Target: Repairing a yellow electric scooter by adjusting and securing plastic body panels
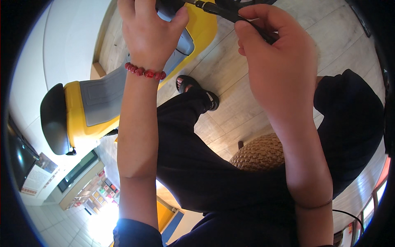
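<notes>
At the top edge my left hand [150,31], with a red bead bracelet [146,73] on its wrist, reaches over a yellow and grey scooter [105,101]. Its thumb and fingers curve about a dark part [169,7]; the fingertips are cut off by the picture's edge. My right hand [275,45] is closed round a slim black-handled tool [224,12] with a metal shaft, much like a screwdriver. The shaft points left, toward the dark part at my left hand. Where its tip ends cannot be made out.
Below the hands spread my dark-trousered legs [185,164], with one sandalled foot [197,90] on the wood-look floor [234,111]. Between the legs shows a woven seat [259,154]. The scooter's black rounded end [54,119] lies near a white wall [29,78]. A thin cable [349,214] runs by my right forearm.
</notes>
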{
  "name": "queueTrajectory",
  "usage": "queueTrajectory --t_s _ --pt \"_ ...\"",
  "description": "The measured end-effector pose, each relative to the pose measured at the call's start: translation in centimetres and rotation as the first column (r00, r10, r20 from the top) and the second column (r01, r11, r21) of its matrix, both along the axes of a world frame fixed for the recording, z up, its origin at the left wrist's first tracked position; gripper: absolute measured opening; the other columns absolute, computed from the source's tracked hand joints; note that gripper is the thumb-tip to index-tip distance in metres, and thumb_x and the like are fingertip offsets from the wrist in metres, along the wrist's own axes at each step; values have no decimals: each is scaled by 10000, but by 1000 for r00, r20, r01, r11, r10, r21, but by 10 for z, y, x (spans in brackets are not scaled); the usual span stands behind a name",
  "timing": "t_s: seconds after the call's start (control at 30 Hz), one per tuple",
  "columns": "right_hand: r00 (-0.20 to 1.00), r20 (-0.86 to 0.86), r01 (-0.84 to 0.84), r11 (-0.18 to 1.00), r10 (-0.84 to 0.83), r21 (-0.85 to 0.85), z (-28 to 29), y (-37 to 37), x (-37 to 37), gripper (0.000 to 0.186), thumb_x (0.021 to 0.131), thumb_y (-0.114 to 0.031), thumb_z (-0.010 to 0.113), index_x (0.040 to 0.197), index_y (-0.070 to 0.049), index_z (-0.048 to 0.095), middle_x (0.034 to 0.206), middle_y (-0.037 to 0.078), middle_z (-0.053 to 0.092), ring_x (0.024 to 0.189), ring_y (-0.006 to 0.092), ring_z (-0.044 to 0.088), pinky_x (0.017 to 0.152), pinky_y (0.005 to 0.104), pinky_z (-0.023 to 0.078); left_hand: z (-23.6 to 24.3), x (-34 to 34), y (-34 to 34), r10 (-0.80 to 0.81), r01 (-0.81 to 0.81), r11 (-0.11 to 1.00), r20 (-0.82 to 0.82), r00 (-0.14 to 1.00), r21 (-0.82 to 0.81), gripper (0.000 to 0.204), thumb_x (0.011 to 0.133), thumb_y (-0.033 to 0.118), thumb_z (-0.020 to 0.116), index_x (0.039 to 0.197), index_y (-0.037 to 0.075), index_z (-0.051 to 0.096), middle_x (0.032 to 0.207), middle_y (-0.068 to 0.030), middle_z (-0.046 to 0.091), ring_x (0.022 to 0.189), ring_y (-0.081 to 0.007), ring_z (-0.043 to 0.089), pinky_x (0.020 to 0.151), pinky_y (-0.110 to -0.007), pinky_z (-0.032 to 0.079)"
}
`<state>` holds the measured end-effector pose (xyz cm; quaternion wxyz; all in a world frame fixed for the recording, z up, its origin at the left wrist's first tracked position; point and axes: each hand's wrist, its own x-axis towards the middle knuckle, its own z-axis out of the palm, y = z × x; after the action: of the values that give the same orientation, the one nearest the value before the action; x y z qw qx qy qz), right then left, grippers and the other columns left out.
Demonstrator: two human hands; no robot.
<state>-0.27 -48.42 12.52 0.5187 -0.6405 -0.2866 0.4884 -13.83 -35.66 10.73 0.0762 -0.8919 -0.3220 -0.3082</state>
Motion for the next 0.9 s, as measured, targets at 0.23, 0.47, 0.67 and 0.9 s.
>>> queueTrajectory --t_s 0.23,0.47,0.67,0.9 --pt "985 -20 -174 985 174 2 25 -8 11 357 821 -87 598 1160 -11 515 864 50 556 673 63 540 628 181 430 1 1 -2 -11 11 1000 11 1000 20 540 600 -30 708 1099 48 517 896 -100 457 725 -199 490 636 -295 451" --pt "958 -12 -283 953 286 109 -8 -19 19 369 820 -36 592 1177 2 507 977 63 564 873 96 561 792 204 445 0 1 0 5 -5 1000 5 1000 -17 531 594 -33 700 1089 41 520 895 -100 461 722 -203 488 641 -298 450" --pt "945 277 -277 870 171 409 -36 -18 11 323 937 -126 520 1215 34 482 1121 119 573 1027 148 589 876 238 462 1 0 -1 -18 18 1000 -7 1000 1 537 596 -32 699 1098 43 521 899 -99 461 729 -201 494 640 -296 453" --pt "793 605 -146 943 -70 300 -29 -5 14 232 971 -229 456 1111 -56 522 694 62 612 587 174 626 553 302 474 -1 2 -1 -5 5 1000 1 1000 1 545 598 -34 705 1102 51 515 915 -99 459 728 -194 501 638 -293 460"
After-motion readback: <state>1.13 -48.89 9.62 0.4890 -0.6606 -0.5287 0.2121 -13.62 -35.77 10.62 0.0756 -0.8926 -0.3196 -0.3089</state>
